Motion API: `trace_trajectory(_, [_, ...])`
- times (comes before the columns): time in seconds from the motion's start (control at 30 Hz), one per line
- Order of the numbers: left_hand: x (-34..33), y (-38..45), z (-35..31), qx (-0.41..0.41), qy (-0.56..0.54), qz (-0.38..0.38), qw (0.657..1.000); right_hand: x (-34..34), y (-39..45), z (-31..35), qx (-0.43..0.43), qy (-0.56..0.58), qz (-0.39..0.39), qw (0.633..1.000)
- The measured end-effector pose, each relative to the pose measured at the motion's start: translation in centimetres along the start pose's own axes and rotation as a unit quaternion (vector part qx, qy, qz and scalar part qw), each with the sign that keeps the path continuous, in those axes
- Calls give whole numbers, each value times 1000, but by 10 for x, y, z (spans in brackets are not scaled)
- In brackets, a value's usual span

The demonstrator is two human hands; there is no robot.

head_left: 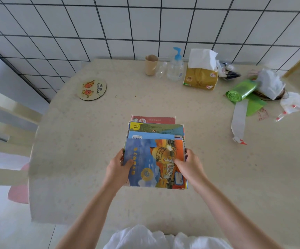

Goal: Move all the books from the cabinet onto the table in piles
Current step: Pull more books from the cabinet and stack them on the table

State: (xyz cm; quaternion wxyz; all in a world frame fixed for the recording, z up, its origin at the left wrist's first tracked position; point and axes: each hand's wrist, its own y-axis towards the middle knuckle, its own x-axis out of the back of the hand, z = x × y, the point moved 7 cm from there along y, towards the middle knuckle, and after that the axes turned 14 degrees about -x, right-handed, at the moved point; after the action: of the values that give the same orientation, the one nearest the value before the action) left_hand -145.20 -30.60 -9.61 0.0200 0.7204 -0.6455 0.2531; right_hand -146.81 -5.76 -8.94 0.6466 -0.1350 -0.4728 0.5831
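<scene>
On the desk [163,97], near the middle of its cream, speckled cover, sits a pile of picture books [155,141]. The pile is fanned: a red book [152,119] lies lowest and farthest from the person, a yellow-and-green one [156,127] overlaps it, a light-blue one [151,136] comes next, and the top book [154,162], with a blue and orange illustrated cover, is nearest the person.

Head view, grips: the left hand [117,168] holds the left edge of the top book, thumb on the cover and fingers curled behind the edge. The right hand [190,166] holds the right edge the same way, thumb on the cover and fingers wrapped around the side. Whether each grip takes in only the top book or several books beneath cannot be told.

Head view, surroundings: a round coaster [91,89] printed with two orange figures lies at the far left of the desk. Along the tiled wall stand a tan cup [151,64], a clear pump bottle [175,66] with a blue head, and a yellow tissue pack [200,76]. A green roll of bags [240,89] lies to the right, beside crumpled white plastic [271,83]. A chair [10,132] stands at the left of the desk.
</scene>
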Motion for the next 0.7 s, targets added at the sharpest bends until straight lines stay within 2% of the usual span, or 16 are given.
trace_trajectory(0.23, [1,-4,-5,12,-64,-49,997,2,-16,-2,19,31,23,999])
trace_trajectory(0.37, [3,-4,-12,-7,-69,-41,997,12,-20,-16,3,54,18,998])
trace_trajectory(0.43, [6,-3,-6,-9,-42,-35,998,16,-26,-27,-2,62,2,998])
trace_trajectory(0.5, [15,-5,-3,-7,32,-53,998,21,-32,-38,-3,76,-14,997])
trace_trajectory(0.6, [21,-15,-22,-85,76,-79,990,27,-41,-56,3,109,-47,993])
trace_trajectory(0.7, [5,-27,-50,-180,88,-44,979,30,-50,-74,19,134,-91,987])
